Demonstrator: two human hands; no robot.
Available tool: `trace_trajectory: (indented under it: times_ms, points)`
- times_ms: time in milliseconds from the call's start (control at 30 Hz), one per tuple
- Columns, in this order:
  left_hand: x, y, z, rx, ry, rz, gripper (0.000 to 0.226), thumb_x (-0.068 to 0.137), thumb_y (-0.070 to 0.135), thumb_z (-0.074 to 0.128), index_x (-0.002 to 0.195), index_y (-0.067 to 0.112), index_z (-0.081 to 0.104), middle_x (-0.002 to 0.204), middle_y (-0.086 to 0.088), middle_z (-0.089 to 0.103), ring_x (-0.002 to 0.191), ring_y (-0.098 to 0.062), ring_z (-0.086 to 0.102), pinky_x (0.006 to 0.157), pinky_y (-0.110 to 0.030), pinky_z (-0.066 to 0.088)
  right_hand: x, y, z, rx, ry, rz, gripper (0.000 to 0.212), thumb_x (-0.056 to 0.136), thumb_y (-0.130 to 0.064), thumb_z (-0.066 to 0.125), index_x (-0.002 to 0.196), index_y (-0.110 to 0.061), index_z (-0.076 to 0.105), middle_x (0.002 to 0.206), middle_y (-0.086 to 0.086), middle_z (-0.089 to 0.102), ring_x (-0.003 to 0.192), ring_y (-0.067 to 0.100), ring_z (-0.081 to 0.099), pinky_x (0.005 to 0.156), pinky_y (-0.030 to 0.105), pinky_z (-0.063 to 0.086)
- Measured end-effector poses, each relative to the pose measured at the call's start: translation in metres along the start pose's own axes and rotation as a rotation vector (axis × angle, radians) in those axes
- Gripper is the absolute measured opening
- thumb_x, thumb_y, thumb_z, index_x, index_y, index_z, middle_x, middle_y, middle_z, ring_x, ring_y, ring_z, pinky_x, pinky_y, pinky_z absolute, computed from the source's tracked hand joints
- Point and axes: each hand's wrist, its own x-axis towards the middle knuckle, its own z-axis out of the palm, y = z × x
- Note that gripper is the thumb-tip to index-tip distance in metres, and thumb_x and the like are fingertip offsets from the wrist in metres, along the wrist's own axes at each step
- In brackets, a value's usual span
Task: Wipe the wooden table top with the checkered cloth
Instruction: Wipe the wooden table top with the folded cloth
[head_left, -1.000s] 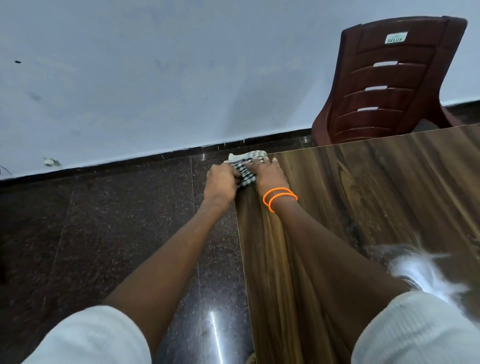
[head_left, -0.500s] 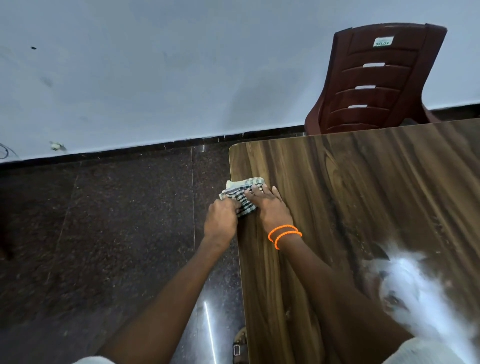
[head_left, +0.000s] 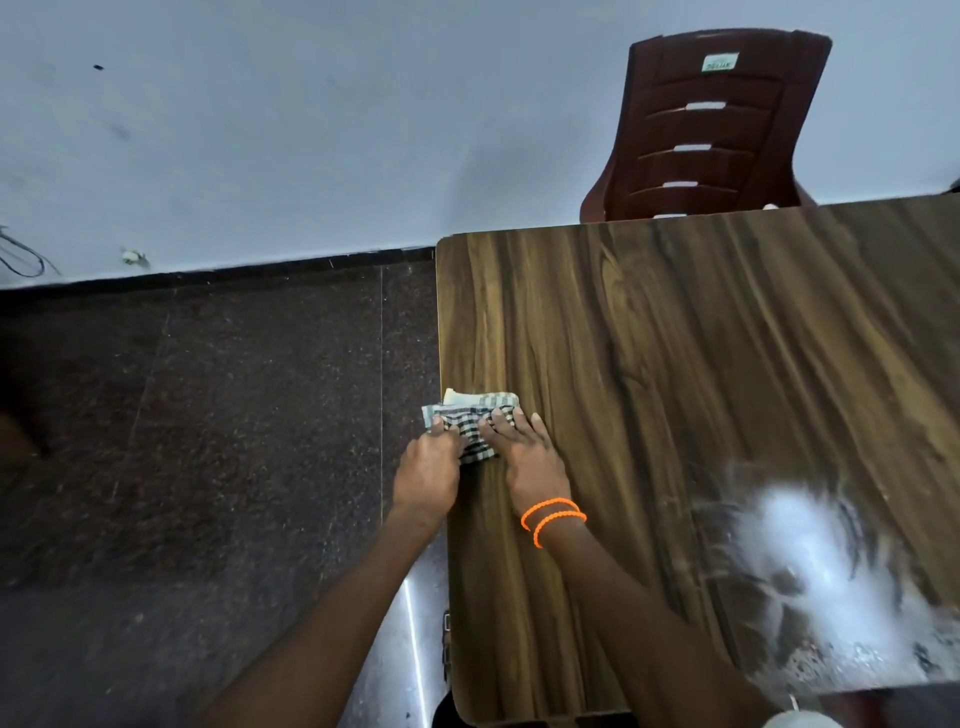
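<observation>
closest to the camera, two bare forearms reach out over the left edge of the wooden table (head_left: 675, 364). there's a bright white glare patch (head_left: 810, 561) on the near right part of the top, with pale smears around it. the right wrist has two orange bracelets (head_left: 553, 517). the right hand (head_left: 527, 452) lies palm down on the table with its fingers spread and pressing on the checkered cloth (head_left: 475, 423). the left hand (head_left: 428, 467) sits just off the table edge, fingers curled around the cloth's left side, so both hands are close together on the same cloth. the cloth is bunched up right at the left edge, a bit hanging over the dark speckled floor (head_left: 208, 441). past the far edge there's a dark red plastic chair (head_left: 717, 130) against a pale wall (head_left: 311, 130).
</observation>
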Motion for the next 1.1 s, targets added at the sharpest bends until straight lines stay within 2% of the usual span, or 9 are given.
trace_trajectory:
  times_ms: [133,233,300,400,500,633,767,933,1100]
  points:
    - [-0.053,0.014,0.012,0.014,0.003,0.002,0.027,0.095,0.009,0.045,0.105,0.020,0.067,0.105,-0.009,0.067,0.083,-0.029,0.068,0.073,-0.040,0.056,-0.052,0.001,0.003,-0.013,-0.014,0.002,0.074,0.077,-0.010,0.011,0.138,-0.025,0.050,0.144,0.000,0.049,0.139,0.028,0.036,0.119,0.041,0.014]
    - [-0.086,0.030,0.020,0.019,-0.001,0.013,0.026,0.095,0.010,0.047,0.106,0.023,0.067,0.109,-0.005,0.068,0.084,-0.024,0.070,0.072,-0.035,0.056,-0.089,0.007,0.004,-0.020,-0.031,0.016,0.066,0.081,0.003,0.038,0.140,-0.026,0.047,0.146,-0.003,0.046,0.141,0.025,0.033,0.120,0.039,0.011]
    - [-0.107,0.042,0.024,0.010,-0.017,0.026,0.027,0.096,0.011,0.046,0.111,0.023,0.066,0.118,-0.005,0.065,0.088,-0.025,0.069,0.075,-0.035,0.055,-0.116,0.011,0.004,-0.026,-0.034,0.039,0.069,0.077,0.004,0.052,0.139,-0.026,0.049,0.145,-0.003,0.048,0.140,0.025,0.035,0.118,0.038,0.010]
    - [-0.131,0.056,0.033,-0.006,-0.067,0.068,0.030,0.098,0.013,0.043,0.116,0.023,0.065,0.125,-0.008,0.062,0.094,-0.029,0.067,0.081,-0.040,0.056,-0.156,0.011,0.003,-0.021,0.002,0.111,0.062,0.077,-0.005,0.039,0.135,-0.023,0.054,0.140,-0.002,0.054,0.135,0.027,0.043,0.115,0.040,0.015]
    - [-0.145,0.064,0.041,-0.034,-0.081,0.136,0.033,0.093,0.007,0.046,0.111,0.025,0.068,0.118,-0.005,0.067,0.094,-0.027,0.069,0.081,-0.040,0.057,-0.192,0.005,0.006,-0.008,0.058,0.207,0.063,0.078,-0.011,0.030,0.135,-0.021,0.054,0.139,0.000,0.055,0.133,0.029,0.045,0.112,0.044,0.021]
    - [-0.158,0.069,0.055,0.006,-0.146,0.198,0.031,0.089,0.011,0.045,0.102,0.027,0.068,0.109,-0.002,0.070,0.093,-0.022,0.069,0.077,-0.037,0.057,-0.230,-0.009,0.017,-0.004,0.130,0.338,0.059,0.082,-0.011,0.031,0.137,-0.019,0.052,0.141,0.002,0.053,0.135,0.030,0.043,0.112,0.046,0.023]
    - [-0.172,0.070,0.063,0.035,-0.194,0.295,0.026,0.089,0.012,0.052,0.102,0.028,0.068,0.115,0.000,0.068,0.090,-0.018,0.070,0.074,-0.034,0.059,-0.258,-0.021,0.028,-0.030,0.158,0.419,0.062,0.080,-0.009,0.034,0.140,-0.018,0.047,0.144,0.003,0.049,0.137,0.031,0.039,0.113,0.046,0.020]
    - [-0.200,0.061,0.064,0.099,-0.253,0.347,0.012,0.086,0.020,0.062,0.096,0.027,0.065,0.106,0.000,0.068,0.092,-0.018,0.070,0.070,-0.035,0.058,-0.294,-0.031,0.036,-0.046,0.130,0.394,0.067,0.076,-0.004,0.035,0.140,-0.016,0.047,0.144,0.003,0.049,0.137,0.032,0.039,0.114,0.046,0.021]
    - [-0.237,0.057,0.048,0.164,-0.262,0.380,0.028,0.086,0.002,0.054,0.098,0.022,0.068,0.103,-0.007,0.069,0.081,-0.025,0.069,0.067,-0.036,0.057,-0.313,-0.036,0.040,0.002,0.089,0.389,0.060,0.076,-0.005,0.048,0.133,-0.021,0.055,0.138,0.001,0.056,0.132,0.030,0.045,0.114,0.042,0.020]
